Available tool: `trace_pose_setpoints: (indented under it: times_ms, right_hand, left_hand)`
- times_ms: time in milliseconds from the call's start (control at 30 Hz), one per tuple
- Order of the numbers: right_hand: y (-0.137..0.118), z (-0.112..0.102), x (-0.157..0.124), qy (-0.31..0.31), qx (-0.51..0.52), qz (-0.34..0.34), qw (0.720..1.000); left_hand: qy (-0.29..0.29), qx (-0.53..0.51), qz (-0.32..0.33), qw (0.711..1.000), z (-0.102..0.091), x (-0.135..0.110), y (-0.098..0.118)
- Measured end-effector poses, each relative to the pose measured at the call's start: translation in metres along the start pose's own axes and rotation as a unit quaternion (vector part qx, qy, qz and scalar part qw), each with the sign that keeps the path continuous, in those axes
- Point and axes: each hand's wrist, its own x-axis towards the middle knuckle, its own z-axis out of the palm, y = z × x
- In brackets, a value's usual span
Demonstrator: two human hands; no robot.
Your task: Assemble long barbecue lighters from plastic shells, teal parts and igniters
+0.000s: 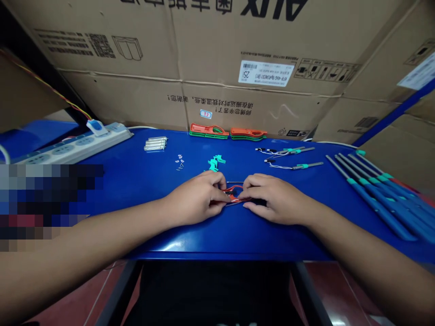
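Note:
Between my two hands lies a small orange plastic shell (234, 197) with a red wire (234, 186) looping along its far side. My left hand (200, 197) pinches the shell's left part, thumb and fingertips close together. On its right end the bent fingers of my right hand (272, 199) press down, thumb drawn in near the table. The fingers hide much of the shell and whatever sits inside it. A thin metal rod (234, 182) shows just beyond the fingertips. Several teal plastic pieces (214, 164) lie beyond my left hand.
Behind are stacked orange and green shells (208, 131), silver cylinders (155, 144) and tiny white parts (180, 159). Wired metal rods (302, 166) lie back right, blue-handled long tools (380, 203) at right. A power strip (81, 142) stands left; a cardboard sheet (210, 59) backs the blue table (190, 237).

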Motion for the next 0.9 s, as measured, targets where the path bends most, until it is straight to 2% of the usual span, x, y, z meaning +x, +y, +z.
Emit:
trace_pose_setpoints:
  times_ms: [267,400,567,900]
  right_hand:
    - [-0.003,0.005,0.004,0.012,0.006,0.014,1.000]
    - [-0.009,0.009,0.005,0.029,-0.001,0.052,0.998]
    - [-0.015,0.008,0.008,0.022,0.009,0.092,0.995]
    - [-0.016,0.005,0.007,0.018,-0.014,0.082,0.996]
  left_hand:
    - [0.003,-0.013,0.007,1.000,0.002,0.000,-0.002]
    - [0.015,0.000,0.001,1.000,0.003,0.000,0.000]
    - [0.016,0.036,0.009,0.999,0.003,-0.001,0.005]
    - [0.016,0.051,0.004,0.999,0.003,-0.002,0.006]
